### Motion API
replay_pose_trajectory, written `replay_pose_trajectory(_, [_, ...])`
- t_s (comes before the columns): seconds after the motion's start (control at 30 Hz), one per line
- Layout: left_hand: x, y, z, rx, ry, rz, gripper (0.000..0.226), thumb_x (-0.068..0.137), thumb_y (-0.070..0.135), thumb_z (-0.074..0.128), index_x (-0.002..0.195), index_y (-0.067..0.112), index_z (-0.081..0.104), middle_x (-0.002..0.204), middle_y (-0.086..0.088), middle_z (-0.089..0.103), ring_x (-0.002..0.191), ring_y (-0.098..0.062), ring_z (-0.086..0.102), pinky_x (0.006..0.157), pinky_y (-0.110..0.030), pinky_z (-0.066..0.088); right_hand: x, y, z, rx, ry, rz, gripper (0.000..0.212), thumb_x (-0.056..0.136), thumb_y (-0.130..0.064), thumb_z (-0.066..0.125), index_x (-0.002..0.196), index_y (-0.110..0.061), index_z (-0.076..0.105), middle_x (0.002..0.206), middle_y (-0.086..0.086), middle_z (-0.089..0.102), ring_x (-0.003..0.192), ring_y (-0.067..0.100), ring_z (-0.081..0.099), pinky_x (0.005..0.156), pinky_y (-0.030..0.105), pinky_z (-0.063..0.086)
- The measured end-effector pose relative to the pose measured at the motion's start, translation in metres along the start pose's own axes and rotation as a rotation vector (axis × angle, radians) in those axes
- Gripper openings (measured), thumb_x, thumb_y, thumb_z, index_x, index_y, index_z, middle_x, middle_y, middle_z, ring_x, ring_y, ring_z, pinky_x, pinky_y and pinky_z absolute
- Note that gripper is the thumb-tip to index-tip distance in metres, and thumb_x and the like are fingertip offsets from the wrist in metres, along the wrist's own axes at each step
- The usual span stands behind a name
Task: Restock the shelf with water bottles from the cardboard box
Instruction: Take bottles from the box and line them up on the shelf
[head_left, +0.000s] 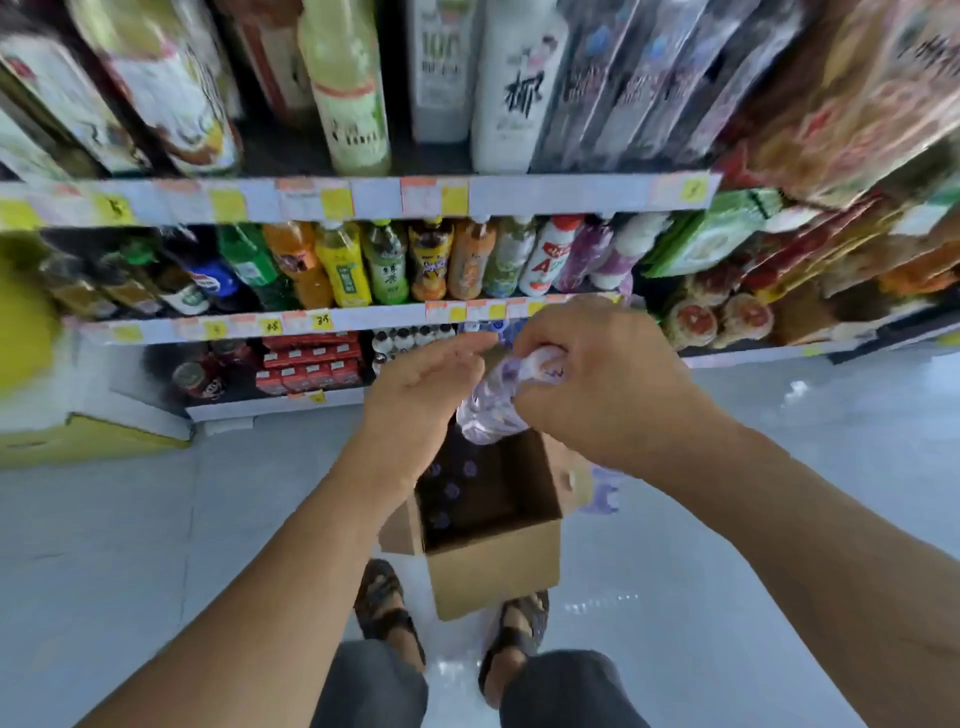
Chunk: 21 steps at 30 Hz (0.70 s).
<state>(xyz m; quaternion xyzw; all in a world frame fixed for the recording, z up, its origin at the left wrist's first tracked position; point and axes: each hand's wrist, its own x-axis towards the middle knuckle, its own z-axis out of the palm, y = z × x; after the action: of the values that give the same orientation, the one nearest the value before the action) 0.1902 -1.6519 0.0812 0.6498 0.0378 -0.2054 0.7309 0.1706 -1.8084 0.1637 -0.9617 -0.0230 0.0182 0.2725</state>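
Slippage is my worry: only my right hand (597, 384) curls round the water bottle (488, 410) mid-frame; left hand (431, 384) relaxed, fingers loose, beside it.

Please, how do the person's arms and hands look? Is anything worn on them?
The left forearm and right forearm are bare, no sleeves in view. The left hand and right hand have no gloves; I see no watch, bracelet or ring, though the picture is blurred.
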Motion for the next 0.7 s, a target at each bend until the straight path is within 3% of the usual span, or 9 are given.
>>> replay_pose_trajectory(0.1, [-0.026,0.085,0.008,-0.025,-0.132,0.144,0.027,0.09,0.021,0.061,0.115,0.019,0.073,0.115,-0.002,0.075,0.115,-0.019,0.067,0.102,-0.033,0.049,-0.002,-0.058,-0.099,0.071,0.067,-0.049,0.013,0.067,-0.017,0.068,0.08,-0.017,0.071,0.059,-0.015,0.058,0.062,0.0,0.051,0.05,0.013,0.039])
replay_pose_trajectory(0.2, [-0.048,0.161,0.013,-0.003,-0.208,0.282,0.054,0.081,0.044,0.076,0.13,0.022,0.066,0.132,-0.003,0.067,0.127,-0.018,0.059,0.107,-0.038,0.045,-0.001,-0.109,-0.186,0.064,0.1,-0.129,0.009,0.073,-0.018,0.068,0.081,-0.017,0.07,0.051,-0.023,0.053,0.05,-0.004,0.048,0.046,0.009,0.035])
replay_pose_trajectory(0.27, [-0.062,0.207,0.021,0.07,-0.257,0.367,0.07,0.072,0.056,0.081,0.134,0.031,0.061,0.139,0.001,0.061,0.134,-0.018,0.051,0.111,-0.046,0.039,0.0,-0.141,-0.235,0.02,0.144,-0.186,0.013,0.075,-0.02,0.068,0.082,-0.01,0.07,0.052,-0.011,0.054,0.048,0.002,0.044,0.044,0.013,0.034])
replay_pose_trajectory(0.33, [-0.072,0.252,0.033,0.105,-0.281,0.466,0.059,0.069,0.058,0.082,0.123,0.044,0.062,0.121,0.014,0.067,0.119,-0.009,0.059,0.103,-0.043,0.042,-0.001,-0.168,-0.275,-0.043,0.21,-0.232,0.021,0.075,-0.023,0.069,0.082,-0.003,0.07,0.061,0.009,0.058,0.049,0.008,0.039,0.043,0.021,0.032])
replay_pose_trajectory(0.43, [-0.084,0.306,0.047,0.095,-0.3,0.55,0.067,0.071,0.057,0.081,0.129,0.031,0.059,0.12,0.0,0.068,0.116,-0.019,0.062,0.098,-0.046,0.048,-0.003,-0.2,-0.32,-0.023,0.312,-0.254,0.026,0.077,-0.034,0.072,0.077,-0.008,0.072,0.062,0.009,0.059,0.047,0.006,0.041,0.044,0.021,0.037])
replay_pose_trajectory(0.5, [-0.09,0.335,0.052,0.031,-0.356,0.569,0.072,0.072,0.055,0.081,0.132,0.022,0.058,0.124,-0.013,0.066,0.114,-0.03,0.064,0.094,-0.047,0.051,-0.004,-0.209,-0.34,0.09,0.409,-0.256,0.032,0.079,-0.046,0.073,0.081,-0.015,0.073,0.058,-0.002,0.057,0.048,0.001,0.044,0.049,0.023,0.041])
replay_pose_trajectory(0.57, [-0.094,0.361,0.055,-0.101,-0.427,0.565,0.069,0.075,0.051,0.078,0.133,0.018,0.06,0.123,-0.013,0.069,0.106,-0.029,0.068,0.081,-0.038,0.057,-0.006,-0.209,-0.35,0.284,0.503,-0.258,0.033,0.082,-0.051,0.068,0.094,-0.021,0.074,0.066,-0.007,0.064,0.058,-0.003,0.055,0.06,0.023,0.051])
replay_pose_trajectory(0.63, [-0.099,0.384,0.058,-0.231,-0.466,0.54,0.069,0.077,0.049,0.077,0.134,0.013,0.06,0.127,-0.017,0.066,0.108,-0.031,0.067,0.083,-0.043,0.059,-0.01,-0.202,-0.349,0.424,0.546,-0.215,0.035,0.086,-0.053,0.062,0.107,-0.027,0.071,0.083,-0.01,0.072,0.076,0.001,0.066,0.076,0.034,0.059])
replay_pose_trajectory(0.7, [-0.098,0.403,0.056,-0.299,-0.503,0.546,0.07,0.082,0.047,0.074,0.136,0.005,0.057,0.127,-0.022,0.064,0.11,-0.036,0.065,0.087,-0.048,0.057,-0.015,-0.194,-0.34,0.479,0.481,-0.193,0.036,0.085,-0.055,0.057,0.11,-0.032,0.069,0.09,-0.011,0.073,0.083,0.005,0.069,0.079,0.042,0.059])
